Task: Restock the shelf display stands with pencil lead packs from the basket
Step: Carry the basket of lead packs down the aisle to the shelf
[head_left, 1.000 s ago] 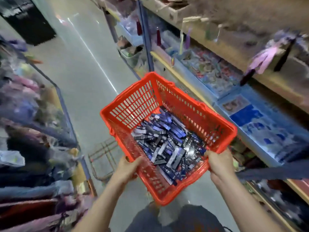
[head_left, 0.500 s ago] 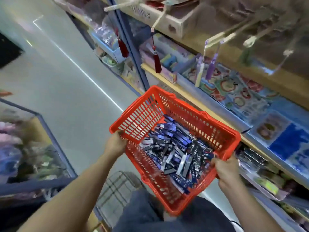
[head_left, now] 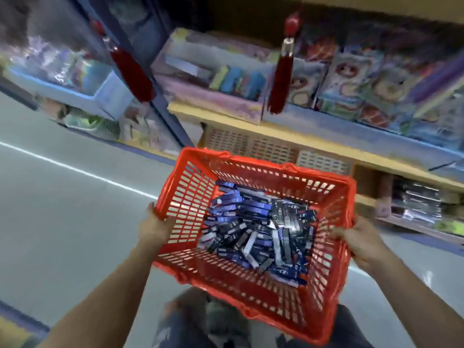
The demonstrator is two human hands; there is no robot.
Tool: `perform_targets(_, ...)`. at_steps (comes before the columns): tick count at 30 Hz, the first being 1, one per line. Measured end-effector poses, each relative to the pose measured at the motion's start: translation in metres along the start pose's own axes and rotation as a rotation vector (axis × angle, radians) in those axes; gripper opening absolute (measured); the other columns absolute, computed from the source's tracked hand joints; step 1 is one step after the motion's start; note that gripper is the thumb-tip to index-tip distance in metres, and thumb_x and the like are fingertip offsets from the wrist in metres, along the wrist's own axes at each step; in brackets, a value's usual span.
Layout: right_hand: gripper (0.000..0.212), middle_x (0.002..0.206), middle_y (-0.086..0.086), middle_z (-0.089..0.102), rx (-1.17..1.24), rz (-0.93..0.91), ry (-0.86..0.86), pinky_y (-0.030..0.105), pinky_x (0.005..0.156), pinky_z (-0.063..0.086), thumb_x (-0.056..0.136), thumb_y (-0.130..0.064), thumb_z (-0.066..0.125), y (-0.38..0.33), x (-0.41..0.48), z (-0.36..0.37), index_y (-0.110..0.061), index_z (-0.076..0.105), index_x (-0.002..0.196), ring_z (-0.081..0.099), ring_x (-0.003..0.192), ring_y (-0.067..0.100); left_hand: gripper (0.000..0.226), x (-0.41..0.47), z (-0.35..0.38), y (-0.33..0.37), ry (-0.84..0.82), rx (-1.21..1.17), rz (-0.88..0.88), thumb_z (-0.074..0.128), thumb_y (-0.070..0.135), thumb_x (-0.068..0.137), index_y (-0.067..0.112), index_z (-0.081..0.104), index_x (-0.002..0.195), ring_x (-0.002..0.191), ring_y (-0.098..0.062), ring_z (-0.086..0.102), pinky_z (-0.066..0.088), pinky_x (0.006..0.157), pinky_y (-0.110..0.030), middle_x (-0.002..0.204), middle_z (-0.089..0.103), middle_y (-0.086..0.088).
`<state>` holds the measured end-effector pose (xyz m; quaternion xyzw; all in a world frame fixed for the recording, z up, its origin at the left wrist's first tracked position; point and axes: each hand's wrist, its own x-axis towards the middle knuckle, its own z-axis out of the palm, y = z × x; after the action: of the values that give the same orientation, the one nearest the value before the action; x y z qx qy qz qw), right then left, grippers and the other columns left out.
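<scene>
The left hand (head_left: 155, 228) and right hand (head_left: 361, 243) each grip a side of the basket (head_left: 251, 285); its pencil lead packs (head_left: 258, 227) lie heaped; restocking looks unstarted.

Lead packs (head_left: 258, 229) lying in basket (head_left: 251, 285); L hand (head_left: 155, 227) gripping its left wall, R hand (head_left: 359, 239) its right wall; shelf (head_left: 276, 136) standing behind, tassels (head_left: 281, 79) hanging above.

The orange basket (head_left: 190, 197) looks like slotted glossy plastic, the lead packs (head_left: 261, 229) shiny-printed, the floor (head_left: 62, 209) smooth and reflective.
</scene>
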<state>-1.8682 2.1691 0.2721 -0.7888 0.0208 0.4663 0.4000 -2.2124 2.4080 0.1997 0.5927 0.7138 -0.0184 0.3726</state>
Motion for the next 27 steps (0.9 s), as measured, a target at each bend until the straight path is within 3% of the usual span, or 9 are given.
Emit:
perform_targets(3, 0.039, 0.068, 0.015, 0.066, -0.007, 0.012, 0.078, 0.042, 0.065, 0.054, 0.076, 0.028, 0.049, 0.034, 0.024, 0.018, -0.006, 0.062, 0.088, 0.061, 0.057, 0.030, 0.037, 0.031, 0.015, -0.007, -0.007, -0.047, -0.015, 0.056, 0.017, 0.090, 0.003, 0.052, 0.124, 0.104, -0.037, 0.062, 0.047, 0.087, -0.041, 0.109, 0.064, -0.019)
perform_targets(6, 0.031, 0.062, 0.010, 0.068, -0.027, 0.011, 0.186, 0.037, 0.054, 0.057, 0.075, 0.023, 0.055, 0.075, 0.058, 0.029, -0.006, 0.065, 0.080, 0.062, 0.044, 0.021, 0.030, 0.054, 0.047, -0.023, -0.003, 0.010, -0.027, 0.055, 0.018, 0.091, 0.001, 0.057, 0.114, 0.103, -0.040, 0.061, 0.048, 0.089, -0.043, 0.108, 0.065, -0.024)
perform_targets(8, 0.027, 0.066, 0.009, 0.070, -0.056, 0.004, 0.247, 0.039, 0.056, 0.060, 0.077, 0.016, 0.060, 0.107, 0.085, 0.037, -0.011, 0.065, 0.076, 0.067, 0.051, 0.023, 0.031, 0.076, 0.077, -0.045, -0.059, 0.063, -0.043, 0.059, 0.025, 0.086, 0.004, 0.060, 0.109, 0.097, -0.038, 0.064, 0.052, 0.087, -0.046, 0.104, 0.067, -0.020)
perform_targets(11, 0.018, 0.076, 0.011, 0.070, -0.139, 0.008, 0.300, 0.050, 0.076, 0.059, 0.079, 0.004, 0.063, 0.150, 0.132, 0.051, -0.013, 0.067, 0.084, 0.070, 0.071, 0.034, 0.036, 0.120, 0.123, -0.080, -0.120, 0.145, -0.054, 0.062, 0.032, 0.076, 0.006, 0.064, 0.101, 0.085, -0.035, 0.068, 0.056, 0.081, -0.047, 0.097, 0.071, -0.016)
perform_targets(18, 0.017, 0.084, 0.012, 0.064, -0.279, 0.008, 0.433, 0.037, 0.076, 0.053, 0.082, -0.004, 0.063, 0.232, 0.223, 0.074, -0.009, 0.070, 0.096, 0.062, 0.073, 0.031, 0.021, 0.139, 0.189, -0.087, -0.200, 0.232, -0.002, 0.060, 0.020, 0.087, 0.000, 0.063, 0.095, 0.078, -0.032, 0.066, 0.056, 0.073, -0.038, 0.090, 0.068, -0.016)
perform_targets(21, 0.021, 0.084, 0.013, 0.064, -0.311, 0.031, 0.466, 0.040, 0.079, 0.055, 0.082, -0.005, 0.063, 0.256, 0.250, 0.077, -0.003, 0.071, 0.101, 0.064, 0.076, 0.033, 0.026, 0.156, 0.205, -0.089, -0.308, 0.323, 0.053, 0.066, 0.024, 0.085, 0.002, 0.063, 0.097, 0.073, -0.028, 0.069, 0.058, 0.065, -0.035, 0.088, 0.070, -0.014)
perform_targets(25, 0.024, 0.102, 0.020, 0.070, -0.422, -0.027, 0.476, 0.044, 0.085, 0.054, 0.086, -0.012, 0.063, 0.263, 0.275, 0.078, -0.004, 0.069, 0.107, 0.066, 0.094, 0.040, 0.012, 0.170, 0.215, -0.090, -0.558, 0.374, 0.013, 0.065, -0.002, 0.079, -0.007, 0.062, 0.089, 0.053, -0.024, 0.068, 0.058, 0.054, -0.035, 0.068, 0.068, -0.014)
perform_targets(27, 0.027, 0.110, 0.022, 0.068, -0.483, -0.044, 0.500, 0.043, 0.086, 0.052, 0.087, -0.014, 0.062, 0.262, 0.282, 0.078, -0.004, 0.067, 0.111, 0.065, 0.102, 0.041, 0.022, 0.181, 0.215, -0.089, -0.590, 0.461, 0.047, 0.056, -0.005, 0.065, -0.007, 0.062, 0.086, 0.054, -0.027, 0.065, 0.054, 0.054, -0.035, 0.065, 0.065, -0.015)
